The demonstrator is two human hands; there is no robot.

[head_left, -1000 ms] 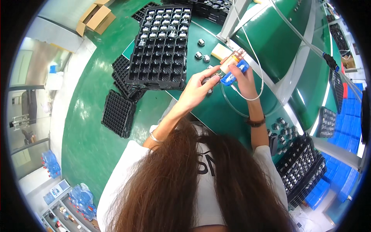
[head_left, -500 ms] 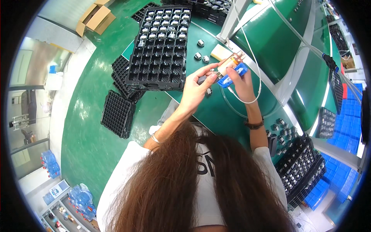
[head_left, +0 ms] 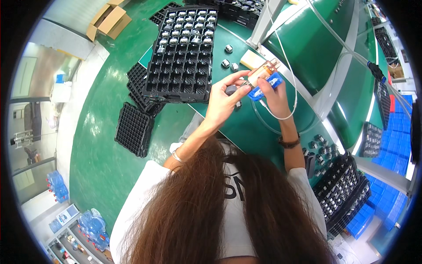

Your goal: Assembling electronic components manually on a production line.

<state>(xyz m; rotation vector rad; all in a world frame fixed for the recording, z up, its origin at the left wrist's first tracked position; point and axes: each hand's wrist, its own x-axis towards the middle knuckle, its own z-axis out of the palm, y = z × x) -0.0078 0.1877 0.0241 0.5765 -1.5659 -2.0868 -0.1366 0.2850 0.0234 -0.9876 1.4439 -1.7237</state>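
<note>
Indoors, hands (head_left: 221,100) (head_left: 277,100) over green table (head_left: 248,130), green floor (head_left: 93,127)

Lg. blk. letters (head_left: 233,188) on front of wht. T-shirt (head_left: 237,224), partly hidden by hair (head_left: 184,215); elsewhere, any txt. too sm. to read.

Floor (head_left: 94,141): green, glossy, reflecting light, left of counter (head_left: 250,132). Pale strip (head_left: 65,136): between floor and glazed partition (head_left: 30,75). Metal post (head_left: 269,24): counter's far edge.
</note>
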